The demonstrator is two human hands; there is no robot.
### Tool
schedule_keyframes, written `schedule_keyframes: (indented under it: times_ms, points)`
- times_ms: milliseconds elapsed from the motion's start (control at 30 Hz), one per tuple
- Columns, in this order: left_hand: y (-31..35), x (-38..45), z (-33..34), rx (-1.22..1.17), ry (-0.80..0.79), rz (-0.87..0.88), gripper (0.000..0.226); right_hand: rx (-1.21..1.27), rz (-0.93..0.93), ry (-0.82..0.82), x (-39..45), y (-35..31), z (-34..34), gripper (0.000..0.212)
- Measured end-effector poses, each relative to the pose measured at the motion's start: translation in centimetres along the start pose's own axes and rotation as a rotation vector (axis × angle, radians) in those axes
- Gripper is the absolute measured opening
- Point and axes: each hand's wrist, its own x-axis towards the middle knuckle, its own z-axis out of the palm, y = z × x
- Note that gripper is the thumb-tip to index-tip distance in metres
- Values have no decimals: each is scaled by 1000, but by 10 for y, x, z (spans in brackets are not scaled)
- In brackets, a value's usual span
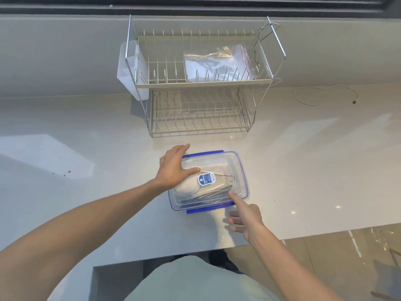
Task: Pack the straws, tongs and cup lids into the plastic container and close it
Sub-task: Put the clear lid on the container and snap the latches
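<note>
The plastic container [208, 181] is seen lidded near the counter's [303, 170] front edge. The left hand [173, 168] is laid flat, unclenched, on its lid. The right hand [245, 216] is spread, grasping nothing, forefinger touching the container's near rim.

Single head-worn wide-angle view, looking steeply down and forward from close above the counter [303, 170]; dish rack [201, 83] at 12 o'clock, floor at 5 o'clock.
</note>
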Motion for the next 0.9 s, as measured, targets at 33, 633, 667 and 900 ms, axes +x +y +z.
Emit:
schedule_keyframes:
  times_ms: [33, 633, 667, 900]
  points:
    - [-2, -7, 0, -86, 47, -54, 91, -57, -87, 90, 5, 0, -5, 60]
    - [-43, -129, 24, -743, 20, -447, 72, -4, -473, -109, 63, -7, -25, 43]
    - [-42, -129, 25, -779, 28, -457, 73, 7, -476, -111, 64, -7, -25, 41]
    - [-36, -114, 21, -932, 143, -504, 65, 50, -482, -126, 74, -18, -16, 41]
